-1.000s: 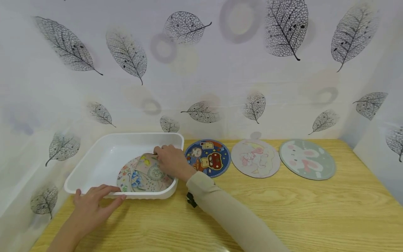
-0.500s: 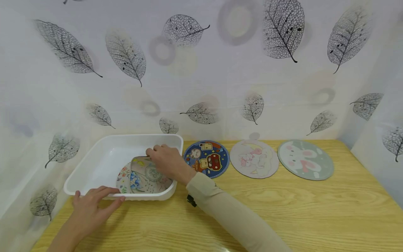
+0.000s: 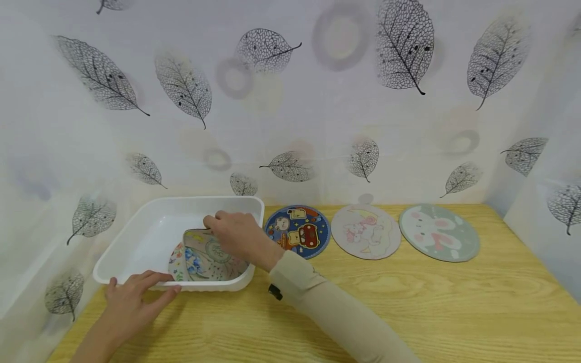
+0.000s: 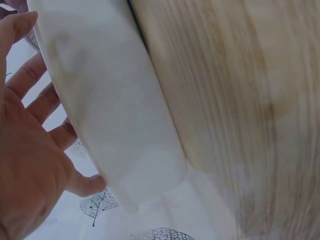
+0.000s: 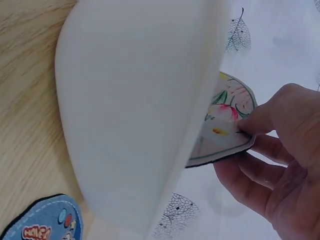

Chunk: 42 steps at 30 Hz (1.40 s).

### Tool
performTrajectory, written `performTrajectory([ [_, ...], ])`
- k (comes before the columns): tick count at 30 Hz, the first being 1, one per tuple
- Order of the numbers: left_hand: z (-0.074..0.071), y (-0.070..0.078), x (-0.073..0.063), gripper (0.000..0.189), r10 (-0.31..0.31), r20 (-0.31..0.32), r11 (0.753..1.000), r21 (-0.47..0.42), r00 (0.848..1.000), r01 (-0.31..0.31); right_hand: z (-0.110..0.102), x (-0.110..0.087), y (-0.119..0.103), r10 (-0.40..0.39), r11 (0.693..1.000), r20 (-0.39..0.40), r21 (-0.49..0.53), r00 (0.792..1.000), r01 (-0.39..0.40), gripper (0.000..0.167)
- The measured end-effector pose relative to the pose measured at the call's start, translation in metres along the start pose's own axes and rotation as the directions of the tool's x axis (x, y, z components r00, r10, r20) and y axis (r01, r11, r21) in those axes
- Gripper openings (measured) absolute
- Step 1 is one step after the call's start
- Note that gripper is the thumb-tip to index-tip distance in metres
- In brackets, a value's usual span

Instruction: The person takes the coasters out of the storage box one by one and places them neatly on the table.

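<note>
A white plastic tub [image 3: 150, 242] sits at the left of the table, holding round floral mats. My right hand [image 3: 236, 237] reaches over its right side and pinches the edge of a floral mat [image 3: 199, 264]. That mat's edge is raised and its far part bends up; in the right wrist view, thumb and fingers clamp the mat [image 5: 227, 112] above the rim. Another floral mat [image 3: 176, 258] lies beneath it, mostly covered. My left hand [image 3: 131, 297] holds the tub's near rim, fingers over the inside and thumb outside, as the left wrist view of the tub [image 4: 110, 100] also shows.
On the wood-grain table [image 3: 363, 297], a dark blue mat [image 3: 297, 229], a pale pink mat [image 3: 365, 232] and a grey-green rabbit mat [image 3: 439, 232] lie in a row right of the tub. A leaf-patterned curtain [image 3: 290, 116] hangs close behind.
My right hand has shifted left over the tub, drawing the floral mat's edge left and up, so it covers more of the mat below. My left hand has stayed on the rim.
</note>
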<state>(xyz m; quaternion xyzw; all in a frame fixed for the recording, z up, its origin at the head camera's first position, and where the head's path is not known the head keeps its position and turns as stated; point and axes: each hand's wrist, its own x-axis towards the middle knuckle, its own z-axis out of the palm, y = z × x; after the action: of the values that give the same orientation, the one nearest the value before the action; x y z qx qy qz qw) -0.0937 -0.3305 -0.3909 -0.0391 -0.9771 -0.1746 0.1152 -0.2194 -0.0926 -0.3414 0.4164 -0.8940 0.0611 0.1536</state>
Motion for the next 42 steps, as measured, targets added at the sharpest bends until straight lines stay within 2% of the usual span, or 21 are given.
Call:
performTrajectory([
  [5,0.000,0.000,0.000,0.028,-0.001,0.000,1.000,0.004,1.000,0.001,-0.008,-0.001,-0.001,-0.007,1.000,0.022,0.019,1.000,0.006,0.025],
  [9,0.000,0.000,0.000,0.029,-0.004,0.001,1.000,0.004,1.000,0.004,-0.013,0.000,0.002,0.002,0.989,0.071,0.148,0.997,-0.012,0.021],
  [13,0.000,0.000,0.000,0.030,-0.007,0.003,1.000,0.002,1.000,0.007,-0.016,0.001,0.007,-0.002,0.954,0.071,0.299,0.997,-0.019,0.018],
  [17,0.001,0.000,0.000,0.030,-0.010,0.004,1.000,0.004,1.000,0.010,-0.017,0.000,0.013,0.000,0.908,0.011,0.419,1.000,-0.004,0.016],
  [21,0.001,0.000,0.000,0.030,-0.009,0.005,1.000,0.004,1.000,0.009,-0.019,-0.003,0.017,0.037,0.853,-0.030,0.522,0.999,-0.016,0.015],
  [24,0.001,0.000,0.000,0.030,-0.003,-0.005,1.000,0.000,1.000,0.003,-0.021,-0.004,0.020,0.074,0.813,-0.026,0.581,0.997,-0.045,0.014],
  [28,0.002,0.001,0.000,0.029,0.010,-0.025,1.000,-0.009,1.000,-0.010,-0.022,-0.006,0.023,0.123,0.750,0.018,0.653,0.992,-0.105,0.013],
  [31,0.002,0.001,0.000,0.029,0.012,-0.032,1.000,-0.007,0.999,-0.012,-0.023,-0.008,0.024,0.145,0.718,0.039,0.683,0.989,-0.133,0.012],
  [33,0.002,0.001,-0.001,0.030,0.009,-0.027,1.000,-0.003,1.000,-0.009,-0.024,-0.008,0.025,0.159,0.707,0.037,0.693,0.987,-0.140,0.012],
  [38,0.001,0.000,0.000,0.031,-0.008,0.006,1.000,0.007,1.000,0.008,-0.024,-0.011,0.026,0.180,0.711,-0.006,0.692,0.984,-0.126,0.012],
  [42,0.000,0.001,0.001,0.032,-0.016,0.021,1.000,0.012,1.000,0.016,-0.024,-0.014,0.028,0.198,0.694,-0.028,0.710,0.980,-0.120,0.011],
])
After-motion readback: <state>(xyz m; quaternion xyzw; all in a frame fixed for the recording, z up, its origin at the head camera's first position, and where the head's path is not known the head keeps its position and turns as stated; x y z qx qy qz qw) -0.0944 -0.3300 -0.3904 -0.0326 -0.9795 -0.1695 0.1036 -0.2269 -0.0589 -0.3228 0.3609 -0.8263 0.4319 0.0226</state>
